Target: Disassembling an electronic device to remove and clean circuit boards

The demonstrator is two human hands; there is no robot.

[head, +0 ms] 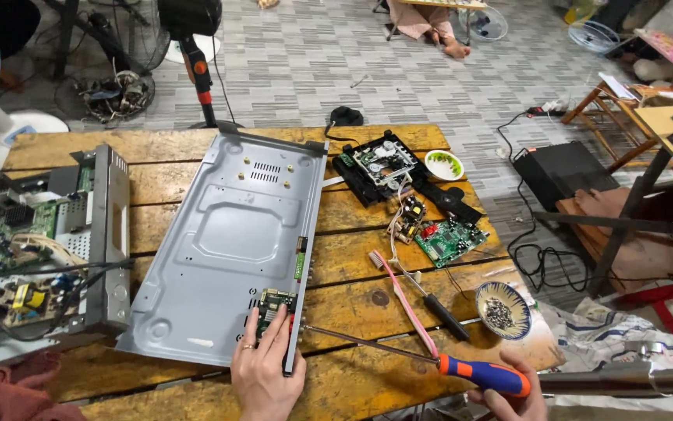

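Note:
My left hand (265,373) rests flat on the near corner of a grey metal chassis tray (219,234), its fingers over a small green circuit board (274,302) fixed at the tray's right edge. A long screwdriver (483,374) with an orange and blue handle is gripped in my right hand (512,398); its thin shaft reaches left to the chassis edge beside the small board.
On the wooden table lie an open electronics unit (36,249) at left, a disc drive mechanism (379,165), loose green boards (449,240), a pink toothbrush (403,300), a black-handled tool (444,313), a bowl of screws (502,310) and a small white dish (443,164). Fans and cables are on the floor beyond.

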